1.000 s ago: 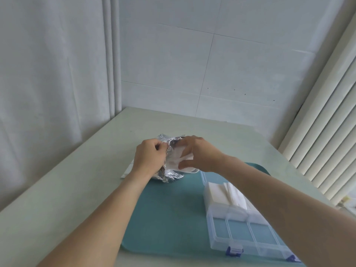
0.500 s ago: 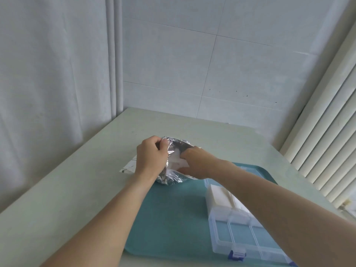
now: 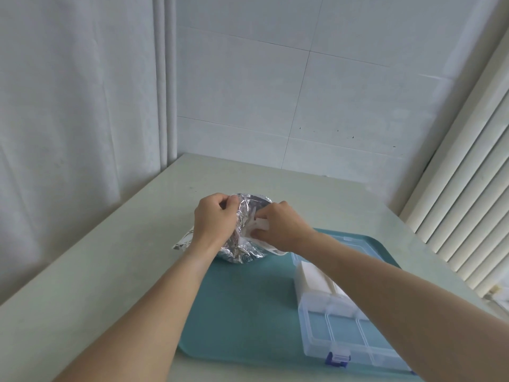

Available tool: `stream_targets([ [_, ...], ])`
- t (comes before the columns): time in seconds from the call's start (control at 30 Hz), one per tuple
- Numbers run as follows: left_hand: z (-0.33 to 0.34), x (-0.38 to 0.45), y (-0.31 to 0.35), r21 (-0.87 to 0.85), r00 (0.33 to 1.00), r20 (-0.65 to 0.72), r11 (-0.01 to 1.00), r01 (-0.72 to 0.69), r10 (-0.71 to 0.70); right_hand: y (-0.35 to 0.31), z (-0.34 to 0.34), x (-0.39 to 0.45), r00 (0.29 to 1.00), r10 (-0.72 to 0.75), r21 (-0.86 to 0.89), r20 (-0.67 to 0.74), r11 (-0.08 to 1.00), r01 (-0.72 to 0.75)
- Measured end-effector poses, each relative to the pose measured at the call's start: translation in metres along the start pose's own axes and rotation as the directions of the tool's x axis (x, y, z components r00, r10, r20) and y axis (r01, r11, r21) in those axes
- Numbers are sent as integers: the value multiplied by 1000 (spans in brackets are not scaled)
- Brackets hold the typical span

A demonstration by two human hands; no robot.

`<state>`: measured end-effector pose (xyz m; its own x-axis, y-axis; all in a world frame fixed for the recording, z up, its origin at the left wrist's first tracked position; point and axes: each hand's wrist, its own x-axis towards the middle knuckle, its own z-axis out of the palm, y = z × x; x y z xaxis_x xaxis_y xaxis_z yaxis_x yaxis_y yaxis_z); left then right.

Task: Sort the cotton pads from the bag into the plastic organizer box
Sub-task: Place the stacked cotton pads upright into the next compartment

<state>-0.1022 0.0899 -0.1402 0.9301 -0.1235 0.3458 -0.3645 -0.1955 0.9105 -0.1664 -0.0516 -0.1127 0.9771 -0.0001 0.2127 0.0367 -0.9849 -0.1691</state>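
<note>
The left hand (image 3: 213, 221) still pinches the crinkled silver foil bag (image 3: 245, 232) open; the right hand (image 3: 281, 227) has dipped back inside, fingers closing on white cotton pads (image 3: 260, 224); another batch seems due for the clear plastic organizer box (image 3: 349, 323).

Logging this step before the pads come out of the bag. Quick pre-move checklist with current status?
1. Left hand grips the foil bag at its mouth: ok.
2. Right hand pinches cotton pads inside the bag: ok.
3. Pads free of the bag: not ok, partly inside.
4. Organizer box lid open, near compartments free: ok.
5. Far compartments hold pad stacks: ok.
6. Number of pads pinched: cannot tell.
</note>
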Motion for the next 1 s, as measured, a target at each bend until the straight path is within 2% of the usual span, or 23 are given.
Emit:
stream_targets([
  [0.13, 0, -2, 4, 46, 996, -65, 997, -62, 65, -6, -12, -1, 999, 30, -22, 12, 999, -30],
  [0.23, -1, -4, 7, 65, 990, -90, 992, -107, 113, -10, -36, -3, 998, 52, 57, -23, 997, -51],
  [0.37, 2, -7, 7, 106, 988, -56, 985, -138, 144, 1, -63, -8, 989, 135, 162, -56, 979, -124],
  [0.43, 3, -10, 8, 101, 978, -23, 974, -203, 206, 8, -67, -11, 979, 202, 223, -33, 956, -190],
  [0.6, 11, -26, 20, 163, 852, 42, 838, -521, 521, 36, -61, -31, 912, 409, 431, 0, 823, -369],
  [0.7, 18, -37, 33, 114, 791, 48, 783, -611, 610, 59, -68, -52, 871, 491, 589, 8, 702, -401],
  [0.77, 25, -40, 45, 103, 760, 153, 755, -648, 631, 73, -73, -65, 869, 494, 691, 20, 621, -369],
  [0.83, 36, -43, 62, 95, 762, 374, 795, -599, 529, 86, -77, -78, 884, 465, 778, 37, 542, -318],
  [0.9, 50, -43, 78, 103, 742, 597, 888, -448, 305, 96, -80, -88, 904, 422, 844, 67, 458, -277],
  [1.0, 66, -33, 88, 139, 674, 730, 940, -311, 115, 104, -78, -95, 923, 375, 886, 86, 394, -243],
])
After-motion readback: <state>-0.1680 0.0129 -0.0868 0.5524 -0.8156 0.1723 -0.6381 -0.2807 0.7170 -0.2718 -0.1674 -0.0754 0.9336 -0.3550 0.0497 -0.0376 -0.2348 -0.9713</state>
